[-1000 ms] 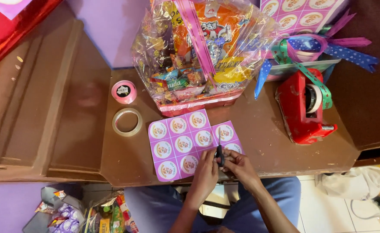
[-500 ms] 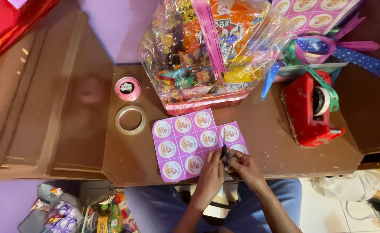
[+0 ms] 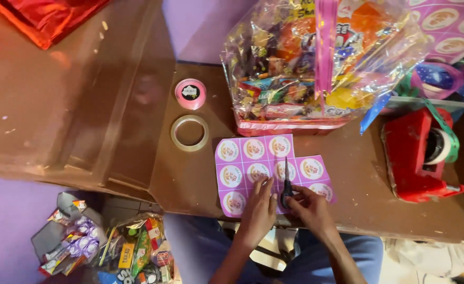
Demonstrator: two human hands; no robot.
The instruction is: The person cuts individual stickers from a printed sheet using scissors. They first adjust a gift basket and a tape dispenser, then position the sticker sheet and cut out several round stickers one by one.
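Note:
A purple sheet (image 3: 253, 158) printed with round white labels lies on the brown table (image 3: 190, 179) near its front edge. My left hand (image 3: 258, 210) presses flat on the sheet's lower part. My right hand (image 3: 308, 208) grips small black scissors (image 3: 286, 181), whose blades point away from me over the sheet between two columns of labels. Both forearms come up from the bottom edge of the view.
A cellophane-wrapped gift basket (image 3: 316, 63) of sweets stands behind the sheet. A clear tape roll (image 3: 190, 133) and a pink ribbon spool (image 3: 190, 93) lie to the left. A red tape dispenser (image 3: 418, 158) sits at right. Snack packets (image 3: 111, 247) lie on the floor.
The hands and scissors stay on the sheet's lower right part; the blades have advanced slightly up the sheet. The view has shifted a little.

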